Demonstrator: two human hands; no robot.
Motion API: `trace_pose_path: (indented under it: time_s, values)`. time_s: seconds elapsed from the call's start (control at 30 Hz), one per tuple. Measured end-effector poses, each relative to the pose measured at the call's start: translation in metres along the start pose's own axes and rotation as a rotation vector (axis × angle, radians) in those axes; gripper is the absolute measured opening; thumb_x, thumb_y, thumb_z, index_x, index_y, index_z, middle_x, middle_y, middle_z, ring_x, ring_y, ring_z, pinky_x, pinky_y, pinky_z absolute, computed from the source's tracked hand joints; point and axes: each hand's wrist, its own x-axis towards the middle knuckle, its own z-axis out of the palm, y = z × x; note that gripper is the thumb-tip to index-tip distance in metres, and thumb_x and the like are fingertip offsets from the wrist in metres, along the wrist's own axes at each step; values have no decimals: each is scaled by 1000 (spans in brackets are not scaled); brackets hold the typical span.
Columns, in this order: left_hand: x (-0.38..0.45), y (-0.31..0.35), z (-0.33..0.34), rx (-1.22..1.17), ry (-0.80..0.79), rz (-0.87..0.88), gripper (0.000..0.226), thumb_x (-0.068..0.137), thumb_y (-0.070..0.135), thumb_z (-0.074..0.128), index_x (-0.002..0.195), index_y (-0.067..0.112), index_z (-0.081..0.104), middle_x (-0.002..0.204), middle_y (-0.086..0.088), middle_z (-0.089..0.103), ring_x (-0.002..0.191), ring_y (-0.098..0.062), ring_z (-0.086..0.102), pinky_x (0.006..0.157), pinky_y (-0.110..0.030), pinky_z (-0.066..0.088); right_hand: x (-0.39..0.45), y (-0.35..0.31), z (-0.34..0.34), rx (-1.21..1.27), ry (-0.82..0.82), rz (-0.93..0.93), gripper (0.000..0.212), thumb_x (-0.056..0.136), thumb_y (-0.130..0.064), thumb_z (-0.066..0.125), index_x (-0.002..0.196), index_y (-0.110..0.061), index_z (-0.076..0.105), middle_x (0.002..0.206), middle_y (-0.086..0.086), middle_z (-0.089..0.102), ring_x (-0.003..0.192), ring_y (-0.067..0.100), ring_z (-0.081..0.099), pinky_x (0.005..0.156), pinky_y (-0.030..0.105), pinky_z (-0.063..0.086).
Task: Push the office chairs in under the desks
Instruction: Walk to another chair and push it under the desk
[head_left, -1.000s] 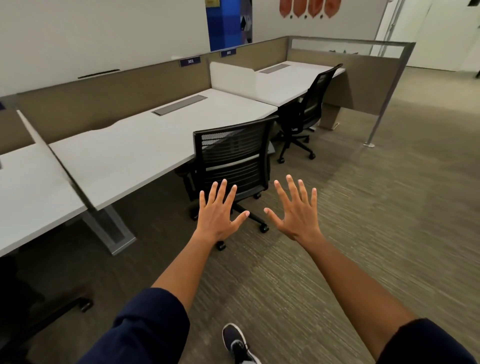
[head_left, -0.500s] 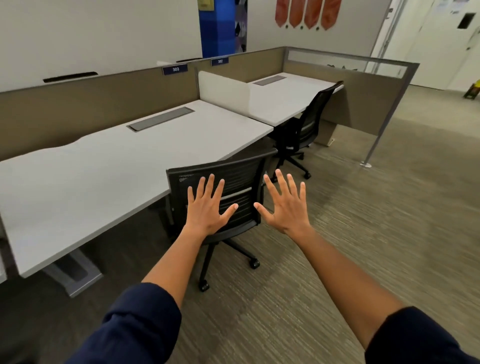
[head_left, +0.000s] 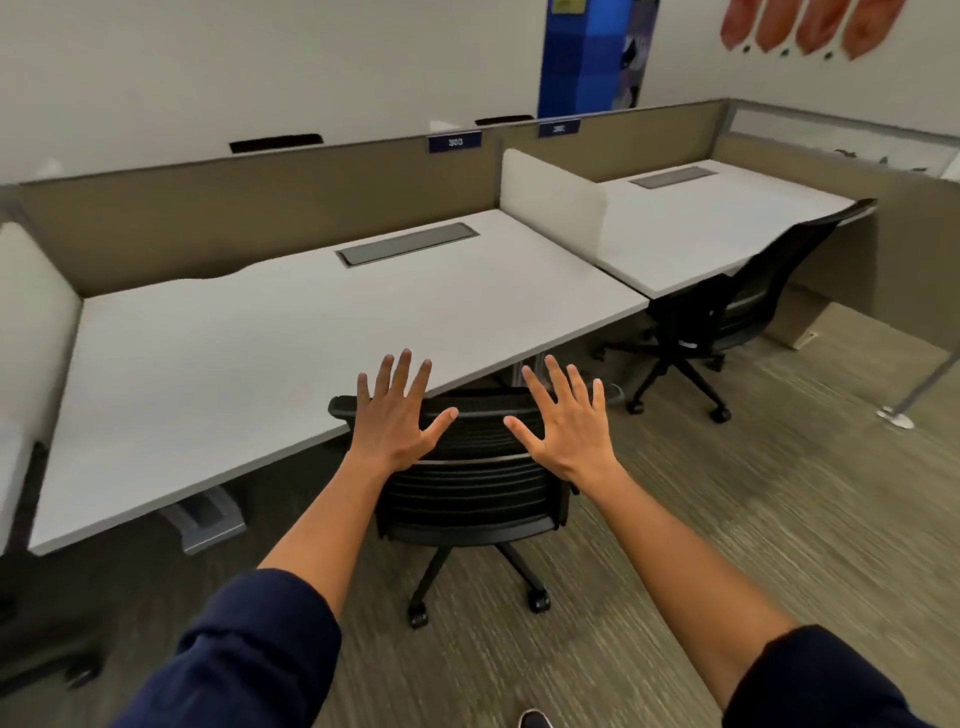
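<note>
Change: both hands have closed the gap since a second ago and now sit right at the backrest of the near chair (head_left: 470, 467), which was well ahead of them then.
Chair position: its backrest top is just at the front edge of the middle desk (head_left: 291, 332), seat apparently tucked beneath, wheels still out on the carpet behind that edge.
Meaning: this one looks nearly home; a short final shove should finish it.
Left hand (head_left: 397, 418): fingers spread, palm flat, gripping nothing; it lies over the backrest's left top corner, though real contact is hard to confirm.
Right hand (head_left: 563, 423): same story, splayed flat and empty, over the backrest's right top corner.
Chair count: two in clear view; the far chair (head_left: 727, 317) stands right of the middle desk, angled at the right desk (head_left: 717, 228), partly under.
Desk count: two full tops, plus a sliver of a third to the left.
Still to do: the far chair, judging by its skewed stance.
</note>
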Motion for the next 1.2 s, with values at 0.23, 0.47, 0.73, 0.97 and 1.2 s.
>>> trace_pose_path:
  time_s: [0.23, 0.47, 0.73, 0.97, 1.2]
  values:
    - [19, 3, 3, 40, -16, -131, 98, 82, 90, 7, 105, 17, 69, 107, -8, 72, 106, -30, 67, 94, -44, 50, 52, 24, 4, -32, -35, -208, 97, 84, -85, 5, 110, -16, 69, 111, 5, 70, 97, 27, 66, 81, 43, 54]
    - [3, 13, 5, 90, 22, -175, 81, 90, 80, 20, 55, 13, 49, 53, -1, 54, 51, -19, 52, 57, -34, 38, 51, 29, 5, 16, 21, -278, 84, 85, -85, 7, 57, -15, 45, 53, 0, 50, 46, 17, 49, 47, 35, 46]
    - [-38, 60, 6, 55, 70, -212, 71, 96, 72, 27, 57, 15, 45, 56, -1, 49, 56, -22, 50, 62, -37, 33, 30, 55, 3, -4, 19, -321, 74, 90, -74, 12, 57, -16, 43, 53, 0, 48, 46, 18, 48, 46, 36, 47]
    - [-75, 99, 2, 66, 60, -252, 73, 96, 72, 26, 57, 15, 48, 54, 0, 52, 50, -17, 51, 59, -34, 39, 4, 78, -6, -9, 24, -369, 73, 91, -66, 14, 55, -12, 48, 50, 2, 49, 45, 19, 50, 46, 36, 47]
    - [-108, 113, 0, 58, 157, -277, 74, 93, 73, 18, 51, 17, 41, 46, 4, 41, 40, -12, 40, 44, -26, 27, -10, 82, -15, 17, 30, -419, 60, 88, -57, 18, 52, -16, 43, 49, -1, 46, 44, 20, 49, 42, 29, 36]
